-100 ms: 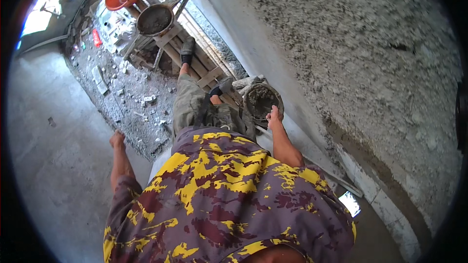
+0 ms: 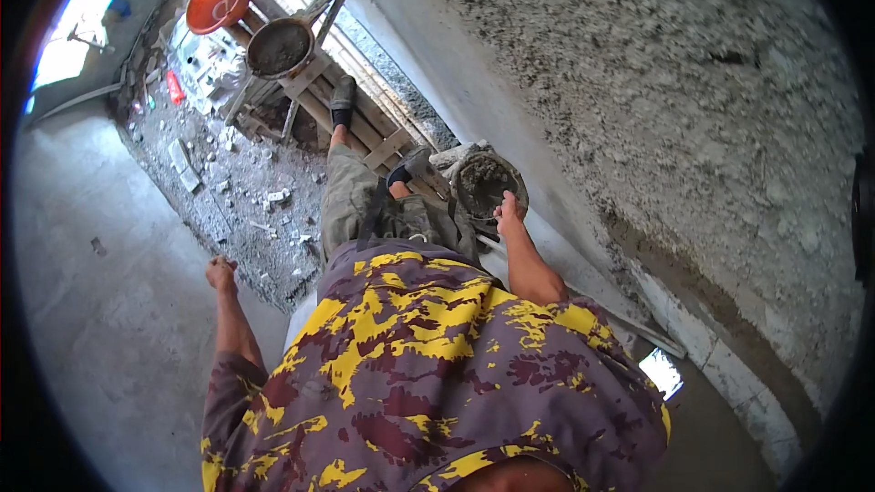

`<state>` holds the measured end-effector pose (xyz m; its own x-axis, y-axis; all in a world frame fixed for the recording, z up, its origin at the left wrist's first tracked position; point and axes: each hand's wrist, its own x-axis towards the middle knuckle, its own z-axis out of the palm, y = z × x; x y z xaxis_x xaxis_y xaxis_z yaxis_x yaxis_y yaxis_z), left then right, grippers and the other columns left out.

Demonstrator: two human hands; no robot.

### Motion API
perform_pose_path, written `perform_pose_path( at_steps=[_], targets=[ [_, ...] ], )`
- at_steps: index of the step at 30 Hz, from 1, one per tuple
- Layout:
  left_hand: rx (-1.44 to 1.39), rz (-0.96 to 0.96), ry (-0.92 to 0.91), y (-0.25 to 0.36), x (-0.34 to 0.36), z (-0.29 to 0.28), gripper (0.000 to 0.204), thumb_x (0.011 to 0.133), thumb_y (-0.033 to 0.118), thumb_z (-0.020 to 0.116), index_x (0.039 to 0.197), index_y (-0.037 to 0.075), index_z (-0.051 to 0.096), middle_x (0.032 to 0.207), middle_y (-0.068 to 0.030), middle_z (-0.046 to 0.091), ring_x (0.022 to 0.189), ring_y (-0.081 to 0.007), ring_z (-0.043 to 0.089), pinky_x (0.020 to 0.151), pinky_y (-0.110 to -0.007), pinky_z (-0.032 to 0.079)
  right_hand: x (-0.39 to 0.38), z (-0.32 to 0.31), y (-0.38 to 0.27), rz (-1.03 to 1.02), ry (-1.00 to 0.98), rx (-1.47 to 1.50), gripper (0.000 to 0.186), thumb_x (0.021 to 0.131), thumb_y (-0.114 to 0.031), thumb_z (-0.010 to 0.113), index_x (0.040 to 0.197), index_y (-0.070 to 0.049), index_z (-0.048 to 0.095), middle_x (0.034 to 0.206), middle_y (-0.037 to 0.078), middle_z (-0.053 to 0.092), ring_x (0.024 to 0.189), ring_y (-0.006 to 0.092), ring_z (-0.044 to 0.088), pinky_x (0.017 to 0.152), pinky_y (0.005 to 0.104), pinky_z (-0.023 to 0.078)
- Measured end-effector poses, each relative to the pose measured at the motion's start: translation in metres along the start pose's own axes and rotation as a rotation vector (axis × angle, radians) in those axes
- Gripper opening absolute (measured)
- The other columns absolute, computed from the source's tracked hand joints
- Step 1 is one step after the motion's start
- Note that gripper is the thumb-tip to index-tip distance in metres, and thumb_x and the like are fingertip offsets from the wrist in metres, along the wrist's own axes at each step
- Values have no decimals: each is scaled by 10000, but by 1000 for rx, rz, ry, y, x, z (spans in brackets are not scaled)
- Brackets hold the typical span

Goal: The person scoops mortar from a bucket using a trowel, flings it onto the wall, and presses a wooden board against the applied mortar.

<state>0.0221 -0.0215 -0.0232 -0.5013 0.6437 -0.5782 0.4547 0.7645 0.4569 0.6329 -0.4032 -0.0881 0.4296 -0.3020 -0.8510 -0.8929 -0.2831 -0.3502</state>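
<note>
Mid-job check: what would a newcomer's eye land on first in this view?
Probably the yellow-and-maroon patterned shirt filling the lower middle. Next, the bright orange bucket at upper left and the rough grey wall across the right side. Right of centre, the right hand is at the rim of a mortar-caked bucket.

A mortar-smeared bucket (image 2: 521, 186) is overlapped at its near rim by the right hand (image 2: 509, 209); the left hand (image 2: 221, 273) is held curled.
</note>
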Motion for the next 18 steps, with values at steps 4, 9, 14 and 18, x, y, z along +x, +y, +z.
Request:
perform_pose_path(
  at_steps=[4,9,14,18],
  targets=[
    [83,190,-383,-1,-45,57,269,858,144,597,1028,-63,574,752,-99,632,614,-189,629,582,-314,533,25,0,-6,-19,-98,-24,309,840,-381,619,869,-113,468,749,23,411,514,157,432,484,319,370],
    [123,151,-536,-32,-132,109,318,898,284,621,855,-31,634,742,-84,640,616,-156,621,587,-298,497,10,41,-10,-132,-177,-81,307,821,-351,635,765,-97,472,632,47,444,447,159,435,401,303,328],
    [114,152,-469,-45,-167,100,373,905,340,607,817,-19,650,717,-63,638,617,-149,615,594,-296,483,-35,105,-37,-111,-221,-203,347,794,-359,653,903,-56,524,703,64,499,477,162,468,418,295,346],
    [21,118,-357,-54,-174,85,370,895,377,602,805,21,644,714,-60,647,626,-139,606,557,-275,448,-43,150,-36,-188,-272,-208,335,793,-368,654,877,-67,533,717,57,501,508,154,481,429,299,354]
  ],
)
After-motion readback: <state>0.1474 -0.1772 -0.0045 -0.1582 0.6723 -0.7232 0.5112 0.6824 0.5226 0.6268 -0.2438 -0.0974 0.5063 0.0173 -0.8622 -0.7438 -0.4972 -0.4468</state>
